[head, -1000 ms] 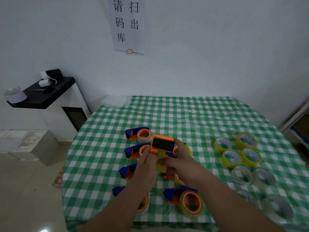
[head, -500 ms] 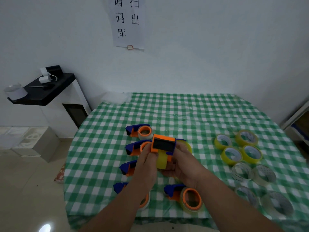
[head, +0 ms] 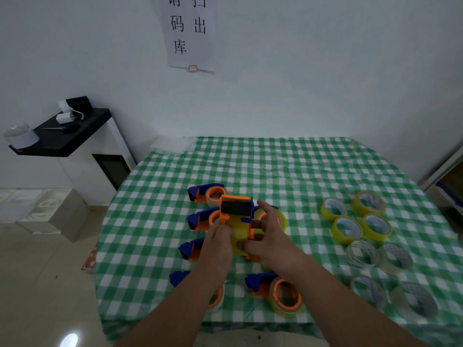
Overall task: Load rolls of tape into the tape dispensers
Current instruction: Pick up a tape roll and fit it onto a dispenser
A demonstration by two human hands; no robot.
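An orange and blue tape dispenser (head: 235, 208) with a yellow tape roll (head: 239, 230) in it is held up above the table. My left hand (head: 217, 242) grips its left side. My right hand (head: 266, 240) holds its right side, thumb under the roll and fingers spread. Several loaded dispensers lie on the cloth: one at the back (head: 206, 192), one behind my hands (head: 200, 219), one lower left (head: 189, 249), one front right (head: 276, 291). Loose yellow rolls (head: 347, 229) and clear rolls (head: 362, 252) lie at the right.
The table (head: 275, 166) wears a green checked cloth and reaches the white wall. A black-topped white cabinet (head: 65, 136) stands at the left, with grey boxes (head: 42, 209) on the floor. A paper sign (head: 190, 31) hangs on the wall.
The dispenser stays in both hands and has tilted slightly. My right hand's fingers have spread wider along the dispenser's right side.
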